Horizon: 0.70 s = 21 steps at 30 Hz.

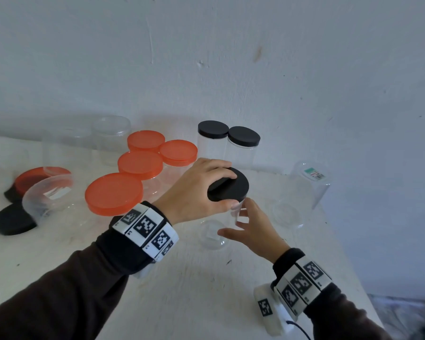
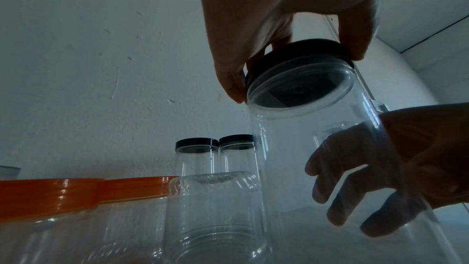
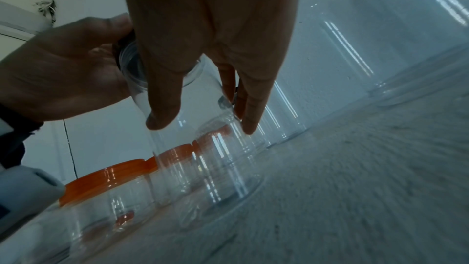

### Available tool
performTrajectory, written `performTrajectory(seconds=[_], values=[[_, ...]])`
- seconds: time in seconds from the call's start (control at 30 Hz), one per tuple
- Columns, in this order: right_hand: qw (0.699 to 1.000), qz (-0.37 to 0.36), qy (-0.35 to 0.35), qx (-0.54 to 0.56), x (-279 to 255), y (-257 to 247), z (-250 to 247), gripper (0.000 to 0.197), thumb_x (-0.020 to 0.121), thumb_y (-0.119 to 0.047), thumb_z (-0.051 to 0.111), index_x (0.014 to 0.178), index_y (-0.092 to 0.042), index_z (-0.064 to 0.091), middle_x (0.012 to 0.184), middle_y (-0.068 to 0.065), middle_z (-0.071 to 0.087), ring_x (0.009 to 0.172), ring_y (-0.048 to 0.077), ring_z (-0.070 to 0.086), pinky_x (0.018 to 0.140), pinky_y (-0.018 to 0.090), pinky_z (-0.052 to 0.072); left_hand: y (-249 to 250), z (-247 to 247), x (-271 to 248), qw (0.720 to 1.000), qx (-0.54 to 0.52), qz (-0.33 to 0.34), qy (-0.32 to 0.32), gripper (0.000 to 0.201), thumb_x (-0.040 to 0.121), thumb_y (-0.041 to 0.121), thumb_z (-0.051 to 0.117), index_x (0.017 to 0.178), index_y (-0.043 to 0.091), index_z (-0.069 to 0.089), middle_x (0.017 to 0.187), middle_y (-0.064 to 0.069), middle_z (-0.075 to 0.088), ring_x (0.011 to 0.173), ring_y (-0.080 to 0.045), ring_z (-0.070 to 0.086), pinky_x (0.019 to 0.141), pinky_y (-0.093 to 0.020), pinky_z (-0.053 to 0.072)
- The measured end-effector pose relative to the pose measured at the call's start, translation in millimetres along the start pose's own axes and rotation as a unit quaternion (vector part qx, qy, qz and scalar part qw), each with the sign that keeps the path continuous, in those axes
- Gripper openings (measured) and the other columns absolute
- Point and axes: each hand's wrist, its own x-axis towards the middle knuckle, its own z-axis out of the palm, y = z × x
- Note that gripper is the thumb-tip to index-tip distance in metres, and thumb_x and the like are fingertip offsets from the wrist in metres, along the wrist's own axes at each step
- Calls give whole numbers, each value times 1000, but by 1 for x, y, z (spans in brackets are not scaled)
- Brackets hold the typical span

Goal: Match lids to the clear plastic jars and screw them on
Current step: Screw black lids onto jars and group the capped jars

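Black lid (image 1: 228,185) — left hand (image 1: 194,192) grip

Table (image 1: 206,290): white, scuffed top, set against a pale wall. Landmark: 4 orange-lidded jars (image 1: 140,165), clustered. Right of the cluster, by the wall: 2 black-lidded jars (image 1: 228,143), touching. Left of it: 1 loose orange lid (image 1: 32,180), 2 loose black lids (image 1: 10,222), 1 tipped clear jar (image 1: 47,197). Behind it: lidless clear jars (image 1: 88,141). Far right: 1 upturned clear jar (image 1: 309,182).
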Motion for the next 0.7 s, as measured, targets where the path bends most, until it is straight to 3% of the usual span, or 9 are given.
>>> performTrajectory(seconds=[0.17,0.27,0.37,0.43,0.5,0.6,0.7], values=[[1000,2,-3,-5,1,0,0,60,70,-28,80,116,-24,42,122,-5,45,108,8,49,81,13,46,-1,3,1,1000,-11,-6,3,66,68,60,52,121,22,58,134,8,47,121,-3,32,96,-10,25],[999,10,-40,-28,0,-2,-7,73,68,-27,81,127,-19,38,128,-3,42,112,10,47,92,21,45,-3,3,-1,1000,-31,-5,-4,71,66,62,57,126,25,51,139,7,42,125,-2,30,98,-9,24],[995,1,-85,-45,-1,-14,-31,90,60,-35,81,134,-20,32,132,-4,36,118,11,43,102,32,41,-12,4,-8,993,-108,-46,-12,99,55,69,67,137,31,27,146,9,27,132,-1,24,102,-6,21],[997,-14,-63,-40,0,-31,-51,97,53,-44,76,136,-21,31,134,-5,37,120,9,42,102,31,40,-18,6,-14,977,-186,-106,-7,117,46,74,70,141,29,19,145,12,26,132,2,26,103,-8,23],[997,-43,-44,-53,3,-51,-68,96,51,-47,72,135,-22,32,135,-5,39,120,8,43,100,28,39,-21,9,-19,953,-259,-156,-13,127,42,67,79,143,28,14,144,15,28,131,1,28,106,-17,25],[985,-86,-78,-130,11,-80,-80,86,62,-44,74,135,-25,35,137,-7,37,121,7,42,102,29,39,-20,16,-20,941,-282,-188,-27,119,53,35,88,143,27,11,141,12,29,131,-5,30,112,-29,26],[954,-111,-150,-235,22,-102,-79,81,72,-38,75,139,-28,32,141,-11,32,123,4,37,101,23,34,-19,23,-19,945,-271,-180,-20,110,54,37,84,141,24,19,138,10,36,127,-3,36,107,-27,31]])
